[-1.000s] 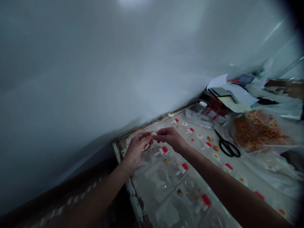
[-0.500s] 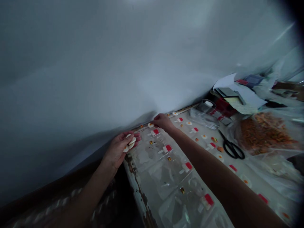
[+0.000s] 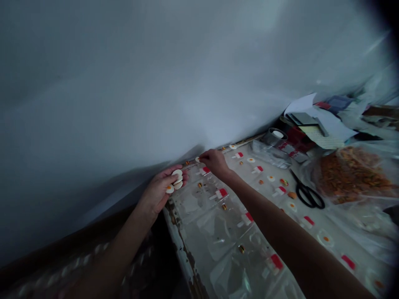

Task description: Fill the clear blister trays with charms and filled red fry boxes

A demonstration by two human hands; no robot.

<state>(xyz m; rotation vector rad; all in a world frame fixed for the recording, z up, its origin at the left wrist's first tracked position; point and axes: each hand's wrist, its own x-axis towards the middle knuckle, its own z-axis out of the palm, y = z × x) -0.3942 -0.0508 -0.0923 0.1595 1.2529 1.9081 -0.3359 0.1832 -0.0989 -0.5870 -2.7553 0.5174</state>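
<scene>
My left hand [image 3: 154,194] is closed round several fried-egg charms [image 3: 178,179], white with orange yolks, pinned under the thumb and fanned over the fingers. At the table's far edge, my right hand [image 3: 217,164] has its fingertips pinched at the rim of one more fried-egg piece [image 3: 197,159]. A tiny burger piece [image 3: 187,163] lies just left of it. Below the right wrist, a red-and-white popsicle piece [image 3: 205,170] rests on clear plastic packets [image 3: 205,224]. More popsicles [image 3: 222,193] and small burgers [image 3: 200,185] sit on these packets in rows.
Black-handled scissors [image 3: 309,196] lie on the right, beside a plastic bag of orange-brown pieces [image 3: 355,176]. Behind them are a tape roll [image 3: 276,135], papers [image 3: 327,137] and a clear bag [image 3: 270,154]. Pale sheeting [image 3: 174,91] rises along the table's far side.
My left hand has moved slightly up and right and turned, so the fried-egg charms in it show more. My right hand stays at the far edge by the egg piece. The view has shifted slightly.
</scene>
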